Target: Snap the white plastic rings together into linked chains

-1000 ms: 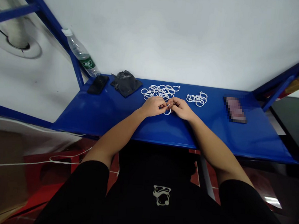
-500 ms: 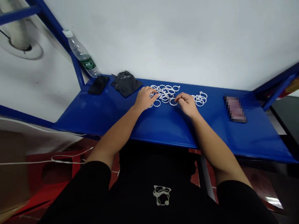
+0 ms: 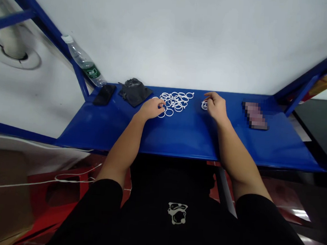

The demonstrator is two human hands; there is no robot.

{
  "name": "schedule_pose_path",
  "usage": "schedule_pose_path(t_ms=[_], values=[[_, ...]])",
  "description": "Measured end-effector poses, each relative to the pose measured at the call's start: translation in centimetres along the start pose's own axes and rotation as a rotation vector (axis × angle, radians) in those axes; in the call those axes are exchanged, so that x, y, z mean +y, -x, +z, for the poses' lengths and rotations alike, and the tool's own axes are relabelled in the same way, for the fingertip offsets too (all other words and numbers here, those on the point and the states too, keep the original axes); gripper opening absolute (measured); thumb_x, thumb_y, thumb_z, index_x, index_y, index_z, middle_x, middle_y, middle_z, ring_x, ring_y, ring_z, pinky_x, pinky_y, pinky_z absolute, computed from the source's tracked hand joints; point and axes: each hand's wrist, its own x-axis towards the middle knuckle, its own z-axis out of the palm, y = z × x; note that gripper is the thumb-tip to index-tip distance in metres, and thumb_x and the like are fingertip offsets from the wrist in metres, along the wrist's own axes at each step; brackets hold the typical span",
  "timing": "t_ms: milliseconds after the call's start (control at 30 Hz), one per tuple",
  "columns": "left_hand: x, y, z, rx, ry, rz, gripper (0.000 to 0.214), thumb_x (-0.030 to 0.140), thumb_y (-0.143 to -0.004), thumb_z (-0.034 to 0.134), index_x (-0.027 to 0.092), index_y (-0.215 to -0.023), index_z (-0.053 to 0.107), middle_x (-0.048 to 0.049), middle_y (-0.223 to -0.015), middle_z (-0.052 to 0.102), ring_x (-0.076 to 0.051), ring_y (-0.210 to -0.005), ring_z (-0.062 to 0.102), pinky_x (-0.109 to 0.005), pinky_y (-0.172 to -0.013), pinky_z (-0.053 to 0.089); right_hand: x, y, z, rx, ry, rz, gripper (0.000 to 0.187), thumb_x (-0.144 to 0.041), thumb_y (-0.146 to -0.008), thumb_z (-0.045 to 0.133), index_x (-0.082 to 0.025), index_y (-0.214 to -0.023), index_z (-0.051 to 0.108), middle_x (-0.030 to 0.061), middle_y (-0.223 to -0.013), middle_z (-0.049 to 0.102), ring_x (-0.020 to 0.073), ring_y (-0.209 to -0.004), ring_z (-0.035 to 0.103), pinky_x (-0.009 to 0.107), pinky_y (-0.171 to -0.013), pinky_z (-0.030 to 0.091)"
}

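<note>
White plastic rings, each with a small knob, lie in a loose heap (image 3: 178, 101) on the blue tabletop (image 3: 179, 138). At the heap's left edge is my left hand (image 3: 150, 109), fingers curled in and thumb close to the index finger; whether a ring is between them is hidden. My right hand (image 3: 217, 108) is over a smaller group of white rings (image 3: 204, 105) to the right. Its index finger is stretched out, apart from the thumb, and the hand covers most of that group.
A black crumpled bag (image 3: 134, 92), a dark phone (image 3: 104, 95) and a leaning clear bottle (image 3: 85, 63) stand at the left. A pixelated pinkish object (image 3: 255, 115) lies at the right. Blue frame bars (image 3: 304, 91) and a white wall (image 3: 186, 38) bound the table.
My right hand has moved right, from the large heap to the smaller group, and the ring beside it is gone from the heap. My left hand has drawn back left, its fingers more curled.
</note>
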Motion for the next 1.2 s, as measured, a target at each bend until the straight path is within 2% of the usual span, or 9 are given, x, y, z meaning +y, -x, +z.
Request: schedule_pose_path(t_ms=[100,233,367,467,533,633,800,1000,1200], values=[[-0.2,0.3,0.1,-0.070,-0.041,0.050,0.026,0.023,-0.079,0.076,0.026,-0.102,0.087,-0.0100,-0.101,0.077,-0.025,-0.085,0.068,-0.040,-0.080,0.060,1.3,-0.2,-0.2,-0.002,0.134,-0.035,0.038,-0.024,-0.093,0.056,-0.022,-0.120,0.082,0.0168,-0.110,0.083,0.0397,-0.107,0.074,0.064,-0.101,0.057],[0.4,0.5,0.4,-0.056,-0.069,0.057,0.009,0.024,-0.085,0.073,0.026,-0.085,0.081,-0.0107,-0.099,0.070,-0.026,-0.090,0.067,-0.041,-0.084,0.061,1.1,-0.1,0.4,0.040,0.212,-0.103,0.034,-0.024,-0.092,0.060,-0.023,-0.117,0.083,0.0184,-0.121,0.083,0.0427,-0.118,0.070,0.069,-0.110,0.053],[2.2,0.3,0.2,0.045,-0.065,-0.004,0.008,0.019,-0.090,0.073,0.024,-0.087,0.078,-0.0105,-0.108,0.072,-0.025,-0.093,0.069,-0.041,-0.087,0.059,-1.2,0.7,1.3,-0.087,0.077,-0.198,0.034,-0.027,-0.098,0.060,-0.024,-0.122,0.083,0.0152,-0.119,0.084,0.0389,-0.114,0.073,0.064,-0.109,0.055],[4.0,0.2,0.0,0.163,-0.040,0.003,0.010,0.019,-0.098,0.070,0.023,-0.094,0.078,-0.0080,-0.100,0.075,-0.021,-0.083,0.068,-0.039,-0.084,0.057,-3.7,1.9,2.3,-0.229,-0.034,-0.280,0.034,-0.037,-0.105,0.061,-0.025,-0.129,0.082,0.0119,-0.113,0.085,0.0353,-0.107,0.074,0.059,-0.105,0.057],[5.1,0.3,0.2,0.183,-0.008,0.082,0.011,0.022,-0.103,0.069,0.023,-0.098,0.079,-0.0061,-0.094,0.076,-0.020,-0.082,0.068,-0.037,-0.084,0.057,-5.3,2.6,3.0,-0.294,-0.083,-0.304,0.038,-0.047,-0.109,0.060,-0.025,-0.132,0.080,0.0111,-0.112,0.085,0.0337,-0.105,0.074,0.056,-0.104,0.057],[6.7,0.7,1.0,0.140,0.011,0.239,0.014,0.026,-0.106,0.068,0.024,-0.099,0.080,-0.0048,-0.091,0.078,-0.020,-0.085,0.071,-0.036,-0.085,0.057,-6.7,3.1,3.7,-0.346,-0.127,-0.335,0.044,-0.056,-0.112,0.056,-0.025,-0.133,0.080,0.0118,-0.119,0.085,0.0329,-0.109,0.074,0.053,-0.107,0.055],[7.9,1.2,2.4,0.065,-0.004,0.343,0.020,0.028,-0.109,0.065,0.024,-0.096,0.080,-0.0062,-0.093,0.080,-0.021,-0.086,0.073,-0.037,-0.084,0.057,-6.8,3.2,4.1,-0.406,-0.165,-0.359,0.040,-0.050,-0.113,0.049,-0.025,-0.119,0.080,0.0111,-0.118,0.086,0.0304,-0.107,0.073,0.049,-0.105,0.055],[8.1,1.2,2.8,0.043,0.008,0.308,0.016,0.031,-0.107,0.070,0.025,-0.099,0.082,-0.0053,-0.090,0.080,-0.021,-0.086,0.074,-0.037,-0.085,0.059,-6.4,3.1,4.0,-0.407,-0.193,-0.338,0.023,-0.041,-0.101,0.060,-0.024,-0.104,0.077,0.0092,-0.103,0.084,0.0293,-0.098,0.073,0.045,-0.095,0.056],[8.1,1.3,2.7,0.070,0.025,0.264,0.018,0.033,-0.109,0.069,0.025,-0.102,0.084,-0.0047,-0.087,0.080,-0.020,-0.079,0.073,-0.036,-0.082,0.059,-6.8,3.1,3.7,-0.393,-0.218,-0.327,0.021,-0.039,-0.100,0.059,-0.025,-0.103,0.074,0.0085,-0.102,0.082,0.0275,-0.094,0.072,0.043,-0.091,0.055]])
